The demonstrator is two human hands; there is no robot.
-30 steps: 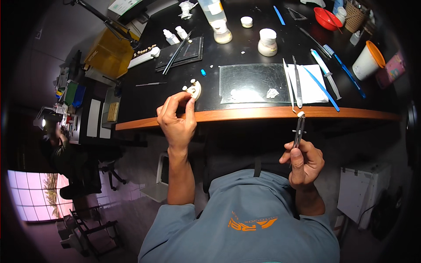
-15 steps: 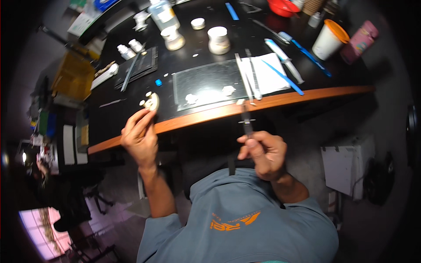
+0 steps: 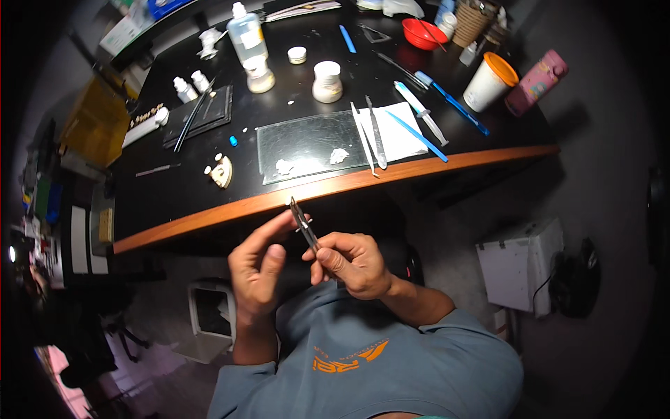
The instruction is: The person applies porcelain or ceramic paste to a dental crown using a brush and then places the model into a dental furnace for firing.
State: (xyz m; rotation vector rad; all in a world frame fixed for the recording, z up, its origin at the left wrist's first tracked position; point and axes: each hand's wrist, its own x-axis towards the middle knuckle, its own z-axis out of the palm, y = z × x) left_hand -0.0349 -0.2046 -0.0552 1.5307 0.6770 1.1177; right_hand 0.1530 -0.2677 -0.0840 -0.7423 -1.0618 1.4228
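My right hand (image 3: 354, 267) grips dark tweezers (image 3: 303, 227) with a small pin across the middle, tips pointing up and away. A small whitish piece (image 3: 289, 200) sits at the tips; its exact kind is too small to tell. Beside the tweezers is my left hand (image 3: 257, 272), empty, its thumb and fingers apart, the fingertips close to the tool's upper part. Whether they touch it I cannot tell. Both hands are in front of the table's wooden edge. A cream dental model (image 3: 221, 174) with tooth shapes rests on the table at the left.
A glass slab (image 3: 307, 136) bears two white dabs. Near it lie metal hand tools (image 3: 377, 136), white paper (image 3: 408, 143) and a syringe (image 3: 422, 112). Behind are jars (image 3: 327, 84), a clear bottle (image 3: 247, 38), a red bowl (image 3: 422, 35) and an orange-lidded cup (image 3: 488, 84).
My left hand has let go of the dental model, which now lies on the table, and moved right toward the tweezers. My right hand has brought the tweezers left. The view has shifted.
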